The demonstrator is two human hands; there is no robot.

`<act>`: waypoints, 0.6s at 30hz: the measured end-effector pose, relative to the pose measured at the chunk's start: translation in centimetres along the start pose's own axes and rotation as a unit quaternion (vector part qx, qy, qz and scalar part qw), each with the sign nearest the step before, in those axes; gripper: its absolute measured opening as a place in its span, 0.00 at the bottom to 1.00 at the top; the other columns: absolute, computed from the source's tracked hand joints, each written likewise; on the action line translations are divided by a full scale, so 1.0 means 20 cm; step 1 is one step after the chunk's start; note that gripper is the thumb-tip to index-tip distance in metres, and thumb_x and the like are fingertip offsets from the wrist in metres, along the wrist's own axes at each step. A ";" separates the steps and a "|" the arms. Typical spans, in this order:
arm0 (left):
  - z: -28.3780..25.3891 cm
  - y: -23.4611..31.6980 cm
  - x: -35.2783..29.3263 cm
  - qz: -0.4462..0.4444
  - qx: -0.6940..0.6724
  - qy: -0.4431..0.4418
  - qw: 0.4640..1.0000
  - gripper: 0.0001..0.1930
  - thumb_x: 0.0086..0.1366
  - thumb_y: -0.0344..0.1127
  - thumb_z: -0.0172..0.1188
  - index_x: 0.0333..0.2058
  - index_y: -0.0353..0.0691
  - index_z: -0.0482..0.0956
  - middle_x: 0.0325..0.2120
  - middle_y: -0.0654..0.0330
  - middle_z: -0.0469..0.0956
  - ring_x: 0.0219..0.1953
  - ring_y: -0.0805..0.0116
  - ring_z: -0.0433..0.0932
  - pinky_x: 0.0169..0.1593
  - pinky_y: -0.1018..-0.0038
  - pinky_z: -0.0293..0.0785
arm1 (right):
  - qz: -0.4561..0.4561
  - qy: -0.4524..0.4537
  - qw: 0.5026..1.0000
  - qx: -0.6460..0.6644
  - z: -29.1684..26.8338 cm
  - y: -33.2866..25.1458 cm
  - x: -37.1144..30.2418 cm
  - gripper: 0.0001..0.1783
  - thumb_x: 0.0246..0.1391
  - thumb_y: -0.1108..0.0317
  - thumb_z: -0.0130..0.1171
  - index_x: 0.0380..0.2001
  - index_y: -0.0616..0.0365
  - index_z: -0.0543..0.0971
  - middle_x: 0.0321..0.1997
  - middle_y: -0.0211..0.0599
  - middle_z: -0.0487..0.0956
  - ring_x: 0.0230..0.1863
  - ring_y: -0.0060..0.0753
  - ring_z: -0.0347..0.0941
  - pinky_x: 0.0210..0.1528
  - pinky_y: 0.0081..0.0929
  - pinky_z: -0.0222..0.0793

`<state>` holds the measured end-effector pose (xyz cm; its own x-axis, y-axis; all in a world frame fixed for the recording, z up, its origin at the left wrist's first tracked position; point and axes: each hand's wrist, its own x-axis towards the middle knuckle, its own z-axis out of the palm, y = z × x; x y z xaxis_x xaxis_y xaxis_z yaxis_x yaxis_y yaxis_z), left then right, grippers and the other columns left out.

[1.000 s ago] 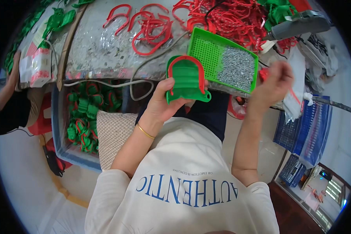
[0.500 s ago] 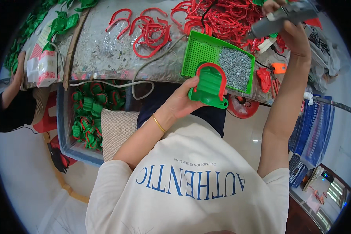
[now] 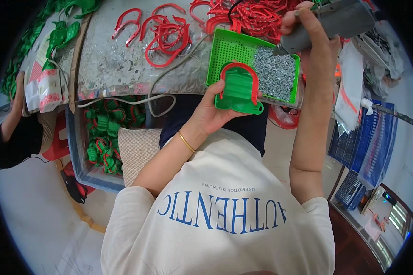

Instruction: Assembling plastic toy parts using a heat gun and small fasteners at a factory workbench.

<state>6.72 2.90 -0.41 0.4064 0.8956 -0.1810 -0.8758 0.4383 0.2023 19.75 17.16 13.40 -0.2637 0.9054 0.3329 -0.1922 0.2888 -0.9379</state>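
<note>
My left hand [image 3: 209, 109] is closed around a green ribbed plastic part [image 3: 240, 87], with the thumb at its left side and fingers beneath. A red U-shaped plastic strip [image 3: 254, 79] arches over the part's far side and runs down both edges. My right hand [image 3: 320, 46] grips a grey electric screwdriver [image 3: 348, 20], raised above the table. The tool's narrow tip points left and down over small silver screws [image 3: 276, 73]. These fill the right half of a bright green tray [image 3: 215, 41], just beyond the green part.
Loose red strips [image 3: 167, 43] lie on the table, with a larger heap [image 3: 257, 20] behind the tray. A grey cable [image 3: 158, 87] loops over the table's edge. The blue bin [image 3: 73, 156] at left holds green-and-red parts. Another person's arm [image 3: 14, 103] is at far left.
My right hand has brought the screwdriver left and down, bringing its tip over the screws. The left hand still holds the green part, and the view has shifted slightly.
</note>
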 end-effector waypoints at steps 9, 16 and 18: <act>-0.03 0.01 0.02 -0.002 -0.024 0.000 1.000 0.37 0.63 0.57 0.54 0.62 0.36 0.60 0.56 0.43 0.70 0.58 0.51 0.71 0.58 0.54 0.72 | -0.061 0.089 0.994 0.012 0.02 0.19 0.03 0.11 0.54 0.71 0.65 0.38 0.60 0.74 0.21 0.27 0.73 0.21 0.20 0.71 0.23 0.17 0.67; -0.03 0.00 0.02 -0.001 -0.033 0.010 0.999 0.38 0.63 0.57 0.54 0.62 0.35 0.60 0.55 0.42 0.69 0.58 0.51 0.71 0.58 0.54 0.72 | -0.103 0.041 0.910 0.399 0.03 0.55 0.01 0.09 0.53 0.75 0.63 0.37 0.59 0.74 0.22 0.29 0.74 0.19 0.19 0.70 0.22 0.19 0.66; -0.03 0.00 0.02 0.003 -0.030 0.008 1.000 0.38 0.63 0.58 0.54 0.62 0.35 0.60 0.55 0.42 0.69 0.58 0.51 0.71 0.58 0.54 0.72 | -0.079 0.102 0.975 0.182 0.01 0.54 -0.01 0.09 0.54 0.75 0.63 0.36 0.59 0.74 0.21 0.28 0.74 0.19 0.19 0.70 0.21 0.19 0.65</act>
<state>6.66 3.20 -1.08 0.3978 0.8964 -0.1956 -0.8922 0.4276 0.1450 17.53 20.01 3.18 -0.0171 0.9120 0.4099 -0.5477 0.3345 -0.7669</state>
